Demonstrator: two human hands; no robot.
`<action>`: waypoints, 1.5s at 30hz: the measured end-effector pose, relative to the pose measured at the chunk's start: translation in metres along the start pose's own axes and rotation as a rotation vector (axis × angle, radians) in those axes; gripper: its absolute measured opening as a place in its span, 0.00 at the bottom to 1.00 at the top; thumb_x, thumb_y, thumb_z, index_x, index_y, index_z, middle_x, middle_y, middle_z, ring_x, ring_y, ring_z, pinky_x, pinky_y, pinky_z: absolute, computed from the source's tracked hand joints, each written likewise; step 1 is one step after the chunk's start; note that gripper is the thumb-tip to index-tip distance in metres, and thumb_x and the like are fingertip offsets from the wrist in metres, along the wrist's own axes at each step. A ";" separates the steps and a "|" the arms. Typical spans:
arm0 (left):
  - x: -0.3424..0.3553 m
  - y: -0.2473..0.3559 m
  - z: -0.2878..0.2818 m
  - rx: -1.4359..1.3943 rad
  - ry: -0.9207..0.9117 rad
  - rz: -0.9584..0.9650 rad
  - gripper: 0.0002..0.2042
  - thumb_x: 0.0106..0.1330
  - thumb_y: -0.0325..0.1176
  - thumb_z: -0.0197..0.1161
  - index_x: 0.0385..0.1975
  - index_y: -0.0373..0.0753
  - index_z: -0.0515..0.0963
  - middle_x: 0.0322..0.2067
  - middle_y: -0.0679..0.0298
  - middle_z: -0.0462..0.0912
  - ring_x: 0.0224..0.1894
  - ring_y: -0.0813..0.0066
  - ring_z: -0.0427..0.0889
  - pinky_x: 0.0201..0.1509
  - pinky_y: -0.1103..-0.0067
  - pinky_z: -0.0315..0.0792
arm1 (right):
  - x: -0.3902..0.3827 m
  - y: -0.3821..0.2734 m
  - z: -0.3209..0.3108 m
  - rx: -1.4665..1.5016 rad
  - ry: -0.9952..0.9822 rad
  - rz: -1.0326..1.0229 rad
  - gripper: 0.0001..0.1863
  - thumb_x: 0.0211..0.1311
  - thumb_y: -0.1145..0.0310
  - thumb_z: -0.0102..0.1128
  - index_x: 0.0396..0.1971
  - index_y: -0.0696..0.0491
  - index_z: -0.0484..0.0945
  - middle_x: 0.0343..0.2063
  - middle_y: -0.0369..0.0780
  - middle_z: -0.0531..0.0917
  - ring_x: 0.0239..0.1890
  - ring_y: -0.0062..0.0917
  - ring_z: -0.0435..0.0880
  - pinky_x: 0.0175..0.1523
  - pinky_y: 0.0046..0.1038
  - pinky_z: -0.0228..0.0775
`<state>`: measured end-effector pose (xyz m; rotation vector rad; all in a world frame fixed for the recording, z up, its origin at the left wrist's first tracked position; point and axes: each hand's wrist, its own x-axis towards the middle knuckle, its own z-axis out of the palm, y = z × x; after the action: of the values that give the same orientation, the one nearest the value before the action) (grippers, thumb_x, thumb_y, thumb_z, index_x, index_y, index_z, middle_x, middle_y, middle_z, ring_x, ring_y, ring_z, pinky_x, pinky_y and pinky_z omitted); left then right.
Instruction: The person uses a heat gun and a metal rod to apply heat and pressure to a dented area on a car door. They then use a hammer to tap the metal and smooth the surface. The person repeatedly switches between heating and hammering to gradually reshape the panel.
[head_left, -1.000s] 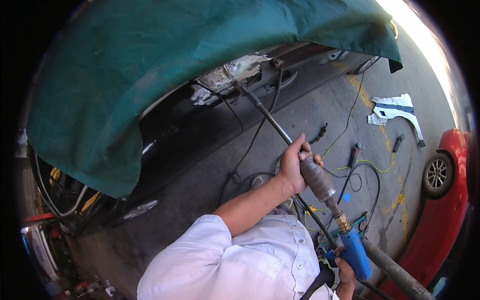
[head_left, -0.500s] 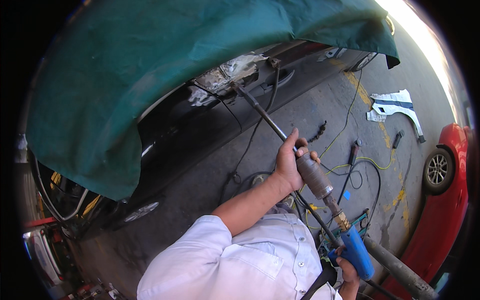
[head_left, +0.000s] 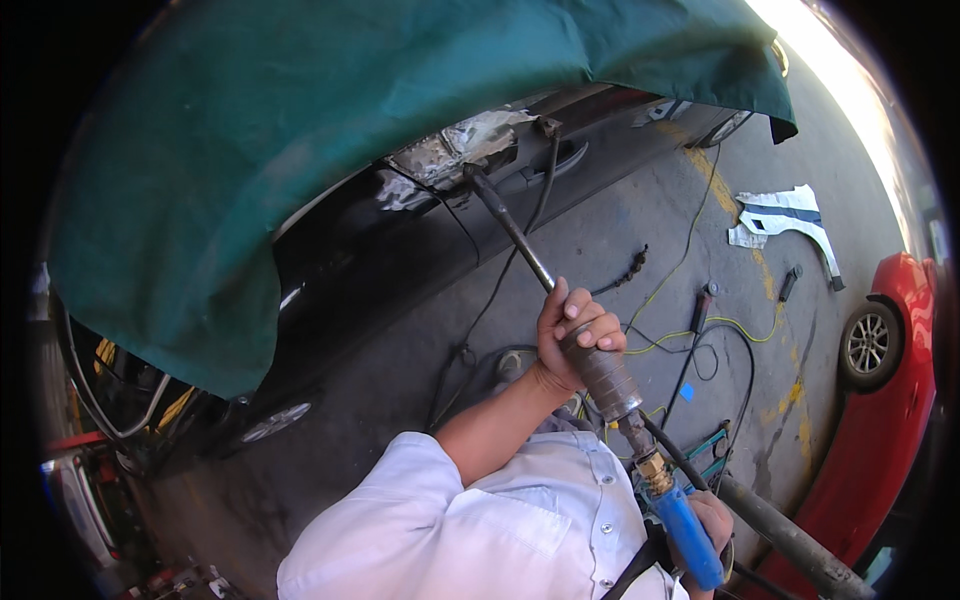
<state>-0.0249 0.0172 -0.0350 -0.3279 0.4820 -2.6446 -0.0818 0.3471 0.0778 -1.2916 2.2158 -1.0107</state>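
Note:
A slide hammer (head_left: 507,218) with a steel rod slants from the dark car's side down toward my body. Its tip touches the bare metal patch (head_left: 455,150) near the car's door handle (head_left: 560,165). My left hand (head_left: 580,335) is closed around the top of the brown cylindrical weight (head_left: 606,380) on the rod. Below the weight, a brass fitting (head_left: 655,470) joins the blue handle (head_left: 690,535). My right hand (head_left: 710,522) is closed on that handle, its fingers partly hidden behind it.
A green cover (head_left: 330,130) drapes over the car. Cables and a black-and-red tool (head_left: 703,305) lie on the floor, beyond them a white fender panel (head_left: 785,220). At right are a red car (head_left: 850,450) and a grey pole (head_left: 790,535).
The weight and blue handle have swung left and slightly down, while the tip stays on the patch. My left fingers now wrap over the weight's upper end.

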 end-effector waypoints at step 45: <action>0.032 0.001 0.030 0.416 0.812 0.088 0.16 0.68 0.52 0.64 0.29 0.48 0.72 0.14 0.78 0.66 0.26 0.73 0.77 0.37 0.68 0.76 | -0.031 0.017 0.021 0.788 0.154 0.706 0.20 0.43 0.74 0.66 0.42 0.55 0.80 0.35 0.36 0.80 0.42 0.26 0.79 0.56 0.33 0.68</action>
<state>-0.0438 -0.0063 -0.0033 0.8951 0.1505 -2.6080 -0.0629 0.3707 0.0503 -0.0811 1.8021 -1.4554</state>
